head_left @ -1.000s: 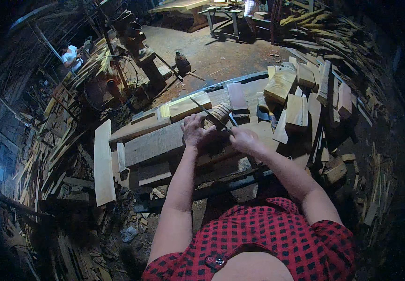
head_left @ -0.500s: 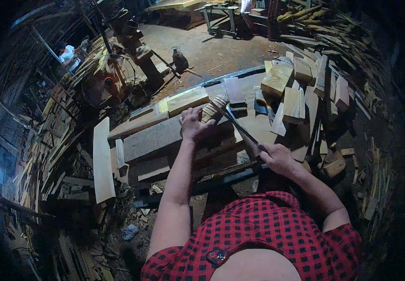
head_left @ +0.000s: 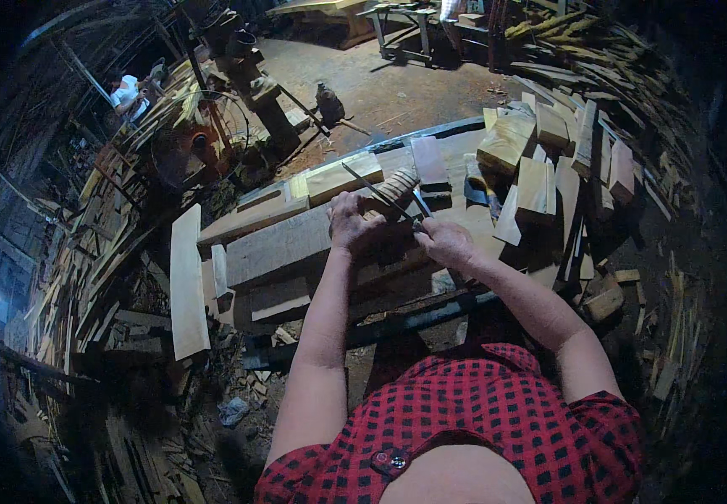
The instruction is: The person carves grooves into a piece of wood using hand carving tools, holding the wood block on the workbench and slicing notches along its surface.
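Note:
A small carved piece of wood with dark grooves across it lies on the bench, slanting away to the right. My left hand is closed on its near end and presses it down beside a thick wooden beam. Wrapped round the near end of a long, thin file, my right hand is close to the carved piece. The file crosses over the wood, its tip pointing up and left. A narrow bluish-grey strip shows just right of the carved wood; its kind is unclear.
Several wood blocks are piled on the bench's right side. A pale board leans at its left end. Beyond stands a dark machine. Scrap wood is heaped both sides. A person in white is far left.
My right hand has pushed the file forward and to the left across the carved wood, so its tip now reaches well past it. My left hand keeps its grip.

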### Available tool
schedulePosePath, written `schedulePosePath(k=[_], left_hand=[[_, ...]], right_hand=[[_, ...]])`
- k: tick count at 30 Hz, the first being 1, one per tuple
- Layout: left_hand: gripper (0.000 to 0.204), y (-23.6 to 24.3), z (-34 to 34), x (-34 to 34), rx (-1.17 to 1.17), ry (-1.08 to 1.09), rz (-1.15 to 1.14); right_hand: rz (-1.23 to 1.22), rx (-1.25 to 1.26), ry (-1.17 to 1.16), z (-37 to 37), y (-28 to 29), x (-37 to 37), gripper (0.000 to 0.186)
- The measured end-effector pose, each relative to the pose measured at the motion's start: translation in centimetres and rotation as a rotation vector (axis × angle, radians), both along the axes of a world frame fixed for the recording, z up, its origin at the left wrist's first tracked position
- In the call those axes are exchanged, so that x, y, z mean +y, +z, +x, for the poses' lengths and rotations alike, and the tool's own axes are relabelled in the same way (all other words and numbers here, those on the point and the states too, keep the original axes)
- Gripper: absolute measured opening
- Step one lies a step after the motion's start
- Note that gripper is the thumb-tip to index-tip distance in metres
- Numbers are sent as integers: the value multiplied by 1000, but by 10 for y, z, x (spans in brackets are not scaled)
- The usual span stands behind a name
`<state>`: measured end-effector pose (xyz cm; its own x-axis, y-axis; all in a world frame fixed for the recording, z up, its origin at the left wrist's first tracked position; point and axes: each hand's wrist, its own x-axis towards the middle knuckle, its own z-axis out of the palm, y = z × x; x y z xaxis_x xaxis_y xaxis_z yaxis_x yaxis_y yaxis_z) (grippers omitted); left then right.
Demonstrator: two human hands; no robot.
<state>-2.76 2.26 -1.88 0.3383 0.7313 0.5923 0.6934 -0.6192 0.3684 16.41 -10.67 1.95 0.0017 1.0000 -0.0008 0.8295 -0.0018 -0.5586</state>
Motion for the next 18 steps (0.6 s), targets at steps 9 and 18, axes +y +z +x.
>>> schedulePosePath(k=[9,18], left_hand=[[47,-1,1,1,31,24,-78],[44,-10,-7,7,-33,5,59]], right_hand=[[-17,-39,7,-4,-1,0,31],[-33,-59,32,19,-16,-59,31]])
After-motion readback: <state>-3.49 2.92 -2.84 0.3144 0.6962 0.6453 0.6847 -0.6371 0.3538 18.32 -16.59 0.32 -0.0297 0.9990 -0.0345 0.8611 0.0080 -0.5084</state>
